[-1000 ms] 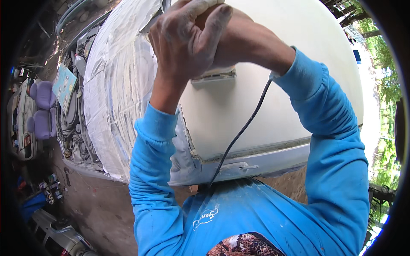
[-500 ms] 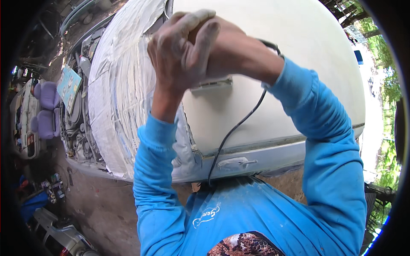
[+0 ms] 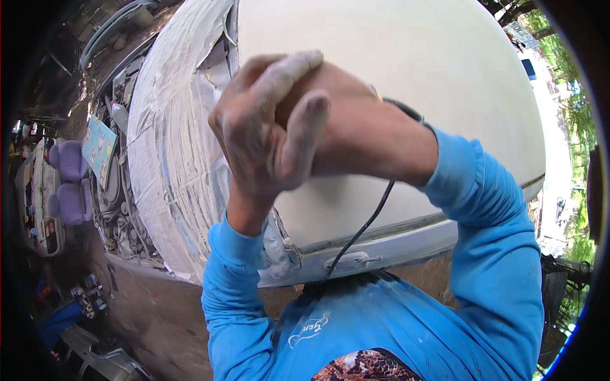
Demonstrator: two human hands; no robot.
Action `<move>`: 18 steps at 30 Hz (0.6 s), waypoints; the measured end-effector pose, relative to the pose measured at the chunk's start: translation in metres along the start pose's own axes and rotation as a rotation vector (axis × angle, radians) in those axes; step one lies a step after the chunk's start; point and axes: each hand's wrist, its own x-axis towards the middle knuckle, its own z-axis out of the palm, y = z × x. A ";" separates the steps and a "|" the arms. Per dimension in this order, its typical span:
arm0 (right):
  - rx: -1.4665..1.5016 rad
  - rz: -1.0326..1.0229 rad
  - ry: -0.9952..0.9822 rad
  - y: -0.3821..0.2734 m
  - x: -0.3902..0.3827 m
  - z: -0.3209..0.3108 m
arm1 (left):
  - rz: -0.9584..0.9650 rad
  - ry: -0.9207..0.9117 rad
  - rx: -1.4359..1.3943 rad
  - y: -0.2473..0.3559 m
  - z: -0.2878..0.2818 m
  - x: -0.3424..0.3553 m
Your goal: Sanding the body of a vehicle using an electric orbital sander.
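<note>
Close under the head camera, both hands are raised and clasped together in front of a cream-white car body panel, smooth and matte, which fills the upper middle of the view and ends below in a paler lower edge with a small handle-like fitting. To its left, masking paper covers the neighbouring part of the car, wrinkled and taped in strips. The left hand, dusted grey-white, wraps over the right hand; its grip is closed around the other hand, fingers curled across the top and the thumb pressed down the front. The right hand's grip is hidden beneath, so I cannot tell whether it is closed or whether it holds anything. A thin black cable hangs from near the right wrist down to the blue long-sleeved shirt. Far left, well apart, stand purple seats beside an open engine bay.
</note>
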 end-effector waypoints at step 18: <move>-0.191 -0.043 -0.050 0.022 0.003 0.000 | -0.128 -0.027 -0.038 -0.026 0.001 0.001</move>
